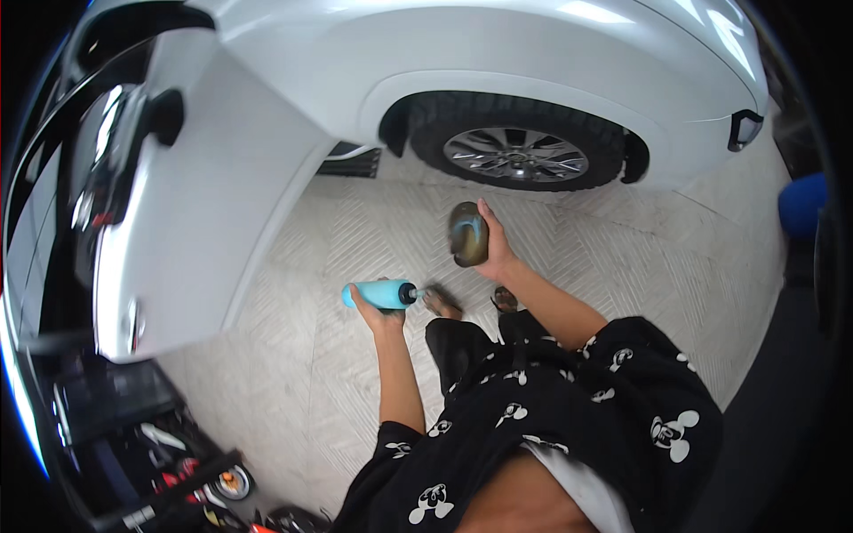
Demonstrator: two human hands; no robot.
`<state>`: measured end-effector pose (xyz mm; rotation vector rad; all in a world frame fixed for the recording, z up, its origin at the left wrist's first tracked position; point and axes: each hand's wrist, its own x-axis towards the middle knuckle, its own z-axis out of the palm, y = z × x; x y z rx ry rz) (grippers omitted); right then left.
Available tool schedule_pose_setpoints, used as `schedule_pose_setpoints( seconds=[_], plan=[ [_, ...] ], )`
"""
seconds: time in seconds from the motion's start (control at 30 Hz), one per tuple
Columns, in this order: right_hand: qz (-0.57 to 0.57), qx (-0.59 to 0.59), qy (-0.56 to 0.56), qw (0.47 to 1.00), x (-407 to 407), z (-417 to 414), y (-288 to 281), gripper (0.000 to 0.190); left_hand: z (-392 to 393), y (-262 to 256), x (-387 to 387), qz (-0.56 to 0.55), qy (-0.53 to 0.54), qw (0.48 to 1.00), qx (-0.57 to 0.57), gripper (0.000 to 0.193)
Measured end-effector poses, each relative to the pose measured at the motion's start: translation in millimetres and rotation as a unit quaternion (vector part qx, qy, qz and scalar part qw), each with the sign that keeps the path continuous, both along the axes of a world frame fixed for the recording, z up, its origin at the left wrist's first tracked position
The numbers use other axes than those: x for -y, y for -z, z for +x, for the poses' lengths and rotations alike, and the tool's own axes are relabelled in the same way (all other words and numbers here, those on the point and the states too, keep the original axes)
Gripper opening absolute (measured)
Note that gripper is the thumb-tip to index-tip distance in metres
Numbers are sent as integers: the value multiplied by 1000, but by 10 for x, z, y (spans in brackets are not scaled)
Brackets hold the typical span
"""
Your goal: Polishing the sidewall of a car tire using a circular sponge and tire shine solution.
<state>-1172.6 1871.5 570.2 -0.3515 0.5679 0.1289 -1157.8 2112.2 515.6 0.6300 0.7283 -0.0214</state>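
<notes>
My left hand (380, 314) grips a light blue squeeze bottle (380, 294) with a black collar and a nozzle, held sideways over the floor with the nozzle towards the right. Higher up and to the right, my right hand (494, 243) holds a dark, rounded applicator or brush (469, 234); a blue curved streak shows on its brownish face. Motion blur hides its exact kind. Beyond the hands stands a white car, its front wheel (516, 156) nearest to my right hand. Neither hand touches the car.
An open white car door (213, 180) reaches down on the left. Tiled floor (293, 373) with a ribbed pattern lies under my feet. A motorcycle wheel (233, 482) shows at the lower left, and a blue rounded object (802, 205) at the right edge.
</notes>
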Motion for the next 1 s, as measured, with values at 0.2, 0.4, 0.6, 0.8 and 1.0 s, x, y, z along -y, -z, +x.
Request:
schedule_pose_setpoints(
  seconds=[0.2,0.4,0.6,0.8,1.0],
  plan=[
    [-19,23,262,965,646,338,1486,58,1016,1606,577,-1,319,939,-127,50],
    [11,76,545,835,1358,132,2745,67,1700,3252,1196,157,595,783,-95,48],
    [-205,-26,615,761,2931,1,4374,49,2157,5144,1294,457,715,518,110,78],
    [-429,-28,688,585,3734,114,3531,44,2317,5961,1544,504,812,92,282,93],
    [-758,-137,574,278,2624,1229,2582,68,2506,5918,1989,453,817,-55,353,90]
  ],
)
